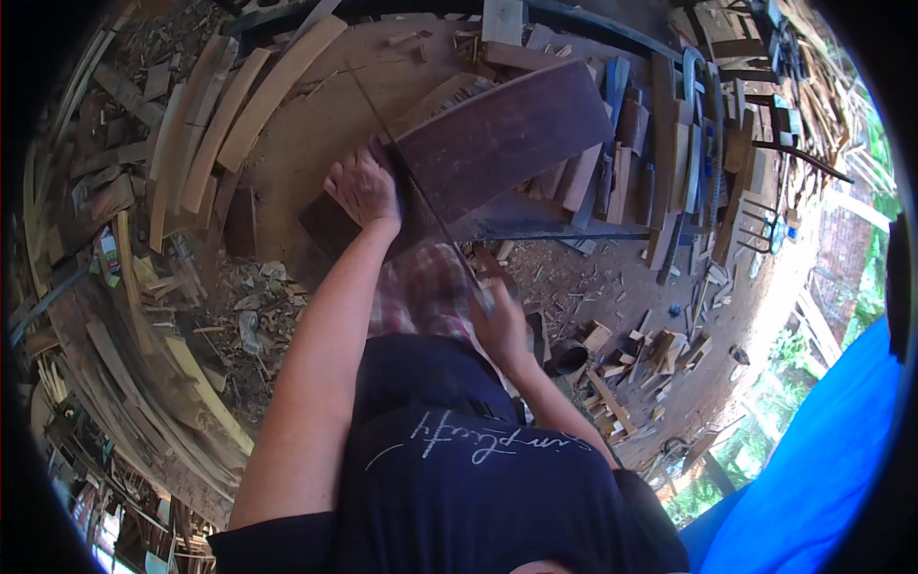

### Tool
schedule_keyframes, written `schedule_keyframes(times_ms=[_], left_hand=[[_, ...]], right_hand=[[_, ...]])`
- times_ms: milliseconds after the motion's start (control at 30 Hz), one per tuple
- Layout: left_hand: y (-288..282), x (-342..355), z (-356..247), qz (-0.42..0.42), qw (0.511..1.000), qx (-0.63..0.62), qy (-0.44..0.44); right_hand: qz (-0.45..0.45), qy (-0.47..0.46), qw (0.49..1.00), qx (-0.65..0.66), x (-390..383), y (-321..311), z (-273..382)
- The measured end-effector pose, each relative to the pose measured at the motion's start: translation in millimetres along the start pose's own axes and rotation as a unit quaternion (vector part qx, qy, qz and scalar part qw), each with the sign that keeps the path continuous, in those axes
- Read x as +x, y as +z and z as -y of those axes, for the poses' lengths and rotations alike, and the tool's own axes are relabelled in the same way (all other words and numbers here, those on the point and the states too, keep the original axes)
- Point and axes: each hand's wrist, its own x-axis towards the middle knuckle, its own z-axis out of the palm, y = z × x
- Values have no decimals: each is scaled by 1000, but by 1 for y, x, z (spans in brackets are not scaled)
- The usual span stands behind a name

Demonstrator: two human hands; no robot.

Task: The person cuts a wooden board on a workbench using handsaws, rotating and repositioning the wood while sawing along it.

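Observation:
A dark reddish-brown wooden board (507,134) lies on the workbench (325,124). My left hand (361,187) presses flat on the board's near left end, fingers spread. A thin hand saw blade (411,177) runs across the board from the far left toward me. My right hand (499,320) is closed around the saw's handle, low and close to my body, beside my checked shorts.
Curved pale planks (206,134) lie stacked on the bench's left. Offcuts and tools (660,143) crowd the right side. Wood scraps and shavings (622,364) litter the dirt floor. A blue tarp (822,450) hangs at the lower right.

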Motion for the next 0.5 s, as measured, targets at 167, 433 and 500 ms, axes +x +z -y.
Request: schedule_keyframes(times_ms=[167,433,500], left_hand=[[-3,2,-3,-60,998,7,14],[-5,1,-2,1,1000,-5,3],[-4,2,-1,23,1000,-6,-11]], right_hand=[[-37,-118,992,15,22,28,-11],[-7,19,1000,7,-21,6,-22],[-18,-31,999,35,7,24,-21]])
